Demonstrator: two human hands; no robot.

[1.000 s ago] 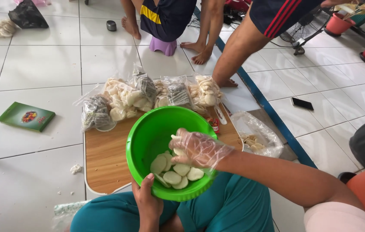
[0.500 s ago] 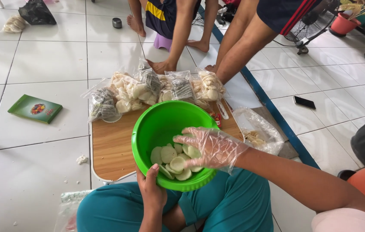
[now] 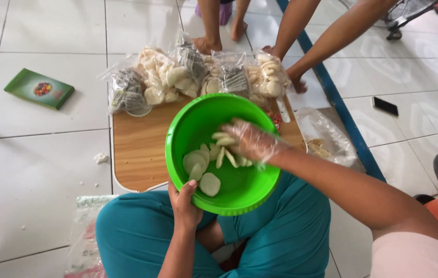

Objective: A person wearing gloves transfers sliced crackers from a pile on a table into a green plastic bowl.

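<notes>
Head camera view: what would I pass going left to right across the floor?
Green booklet → wooden board → green bowl of pale slices, left hand on its rim, gloved right hand inside → loose plastic bag → black phone.
</notes>
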